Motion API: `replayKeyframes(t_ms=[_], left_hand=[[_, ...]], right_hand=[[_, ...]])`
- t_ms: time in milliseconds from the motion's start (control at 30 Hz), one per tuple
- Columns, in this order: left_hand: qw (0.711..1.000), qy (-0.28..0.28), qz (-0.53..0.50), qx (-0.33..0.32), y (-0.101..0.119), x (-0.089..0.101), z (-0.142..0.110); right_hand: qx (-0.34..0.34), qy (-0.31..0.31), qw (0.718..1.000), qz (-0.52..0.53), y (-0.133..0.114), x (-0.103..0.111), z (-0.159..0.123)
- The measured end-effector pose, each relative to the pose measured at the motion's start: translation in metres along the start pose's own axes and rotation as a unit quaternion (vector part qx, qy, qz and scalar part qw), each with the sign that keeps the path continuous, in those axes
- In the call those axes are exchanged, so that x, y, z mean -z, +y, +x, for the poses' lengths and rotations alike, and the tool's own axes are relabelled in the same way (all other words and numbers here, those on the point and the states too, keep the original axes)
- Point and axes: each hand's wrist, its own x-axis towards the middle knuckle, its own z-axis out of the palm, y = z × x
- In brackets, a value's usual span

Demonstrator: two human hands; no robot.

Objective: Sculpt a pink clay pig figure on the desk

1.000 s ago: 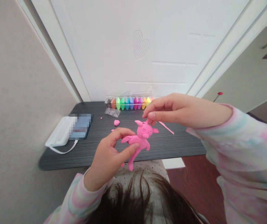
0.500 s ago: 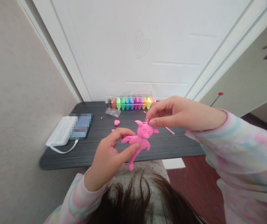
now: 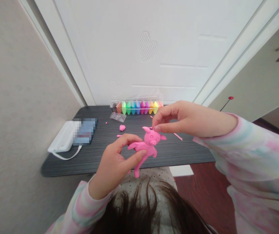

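Lower than a second ago, the right hand (image 3: 182, 117) has its thumb and finger tips at the crown of the one pink pig figure (image 3: 148, 150), mid-frame; I cannot tell what they pinch there. Nearest my view, dark hair (image 3: 134, 216) fills the bottom edge. My left hand (image 3: 113, 164) pinches the figure's body, over the near edge of the worktop (image 3: 71, 167). Its long axis slants, feet low, head toward upper right, snout facing the camera and slightly lower right. At left I count one white cable (image 3: 67, 159), one white box (image 3: 62, 136) and one phone (image 3: 85, 130). Farther in: one pink strip (image 3: 177, 136), partly hidden, one pink lump (image 3: 122, 127), one pink speck (image 3: 106, 123), one clear wrapper (image 3: 118, 117). Behind, eleven coloured packs (image 3: 138, 108) show in a row; beyond, two hearts (image 3: 148, 46) mark the white panel (image 3: 105, 39).
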Motion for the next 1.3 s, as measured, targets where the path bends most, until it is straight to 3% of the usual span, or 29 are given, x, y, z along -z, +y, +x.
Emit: replayKeyframes(t_ms=[300,533,667,800,900,1133,1300], left_hand=[[1.0,0.004,0.003,0.003,0.001,-0.001,0.0],[0.999,0.026,-0.019,-0.001,-0.003,0.0,-0.001],[0.993,0.029,-0.108,0.039,-0.01,-0.004,0.002],[0.962,0.035,-0.254,0.088,-0.02,-0.012,0.005],[0.946,0.038,-0.302,0.109,-0.024,-0.016,0.007],[0.958,0.043,-0.262,0.106,-0.026,-0.017,0.006],[0.966,0.042,-0.235,0.103,-0.025,-0.018,0.007]], right_hand=[[0.01,0.009,0.996,-0.086,-0.005,0.001,0.001],[0.002,0.025,0.999,-0.029,-0.004,0.006,-0.003],[-0.003,0.057,0.997,0.043,0.002,0.003,-0.004],[-0.022,0.082,0.992,0.093,0.014,-0.006,0.003],[-0.031,0.068,0.99,0.119,0.023,-0.012,0.011],[0.007,0.019,0.99,0.141,0.025,-0.02,0.019],[-0.007,0.003,0.989,0.148,0.023,-0.02,0.019]])
